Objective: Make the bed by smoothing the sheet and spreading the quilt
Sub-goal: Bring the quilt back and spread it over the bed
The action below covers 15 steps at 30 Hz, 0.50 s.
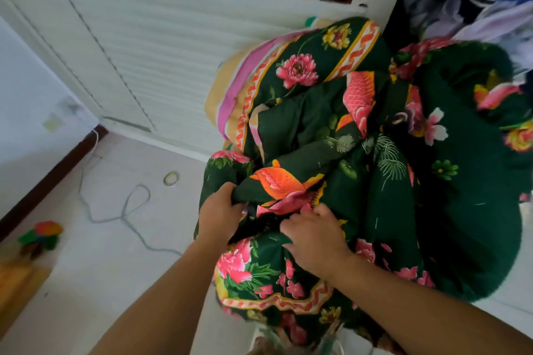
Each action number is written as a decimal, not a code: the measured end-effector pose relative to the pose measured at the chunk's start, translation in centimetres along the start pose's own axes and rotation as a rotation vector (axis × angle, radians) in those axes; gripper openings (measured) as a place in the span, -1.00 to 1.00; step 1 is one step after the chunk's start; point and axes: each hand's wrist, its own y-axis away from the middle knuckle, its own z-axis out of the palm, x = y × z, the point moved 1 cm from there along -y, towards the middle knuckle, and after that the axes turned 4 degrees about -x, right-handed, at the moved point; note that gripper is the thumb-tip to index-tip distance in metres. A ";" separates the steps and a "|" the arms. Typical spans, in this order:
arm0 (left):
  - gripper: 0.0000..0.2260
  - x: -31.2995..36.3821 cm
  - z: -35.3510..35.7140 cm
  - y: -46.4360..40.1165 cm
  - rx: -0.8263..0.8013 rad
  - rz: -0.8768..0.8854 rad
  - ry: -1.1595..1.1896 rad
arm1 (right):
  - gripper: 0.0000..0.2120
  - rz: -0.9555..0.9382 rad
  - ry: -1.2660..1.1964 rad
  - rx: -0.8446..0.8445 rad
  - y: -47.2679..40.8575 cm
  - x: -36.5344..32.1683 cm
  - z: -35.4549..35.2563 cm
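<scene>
Head view: quilt (375, 153) sits bunched in a heap, not yet spread; sheet hidden under it. Left hand (220, 213) has fingers curled into a fold at the heap's near edge. Right hand (314, 239) grips cloth just beside it, fingers bent. Likely hunting an edge to pull open. Cord (127, 210) lies on floor (115, 268).

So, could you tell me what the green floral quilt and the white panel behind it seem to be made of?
The quilt looks like printed woven cotton, matte, over soft padding: it bunches in thick, rounded folds. The white panel looks like painted wood or board, smooth and slightly glossy, with ribbed slats and cut-out fretwork above; the exact material is uncertain.
</scene>
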 end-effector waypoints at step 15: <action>-0.54 23.9 -12.9 -2.6 -0.139 0.601 -0.021 | -0.81 0.644 -0.313 0.638 -1.3 13.3 -20.2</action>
